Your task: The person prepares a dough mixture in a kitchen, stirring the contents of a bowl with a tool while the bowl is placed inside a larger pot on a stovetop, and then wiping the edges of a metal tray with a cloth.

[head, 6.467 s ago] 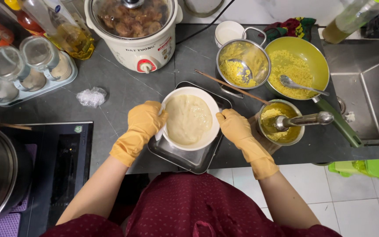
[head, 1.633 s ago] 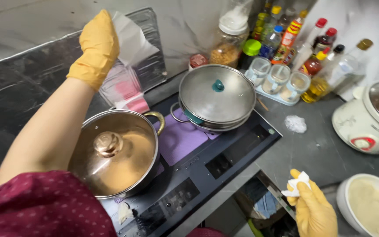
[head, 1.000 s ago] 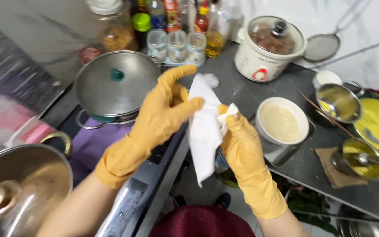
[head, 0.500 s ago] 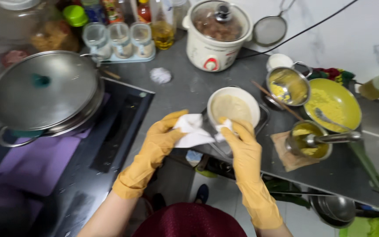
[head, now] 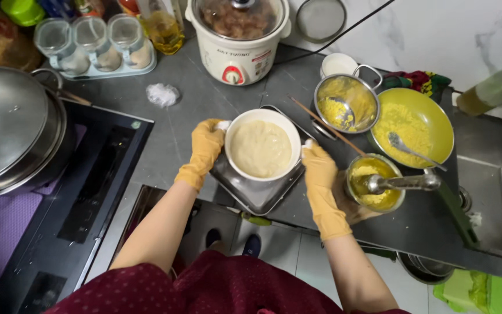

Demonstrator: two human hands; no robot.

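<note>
Near the centre of the frame, both hands in yellow rubber gloves grip a white bowl (head: 264, 150) full of pale, smooth batter. The left hand (head: 207, 141) clasps the bowl's left rim with a bit of white cloth (head: 223, 124) pinched under its fingers; the right hand (head: 316, 166) clasps the right rim, its fingers closed on the edge with a scrap of white cloth (head: 307, 143) under them too. The bowl sits on a square metal tray (head: 258, 195) that rests on the dark grey surface (head: 181, 136). To the right of the bowl, a metal colander (head: 347, 104) holds yellow mash, with a pair of wooden chopsticks (head: 319, 126) lying just below it. Further right is a yellow-green bowl (head: 416, 128) with a spoon in it, and below that a small metal pot (head: 373, 183) of yellow paste with a ladle resting across it. At the top centre stands a white slow cooker (head: 238, 35) with a glass lid. At the upper left, a rack of clear jars (head: 94, 46) stands, and a lidded steel pot (head: 13, 131) sits on a black cooktop (head: 97, 174) at the left edge.
</note>
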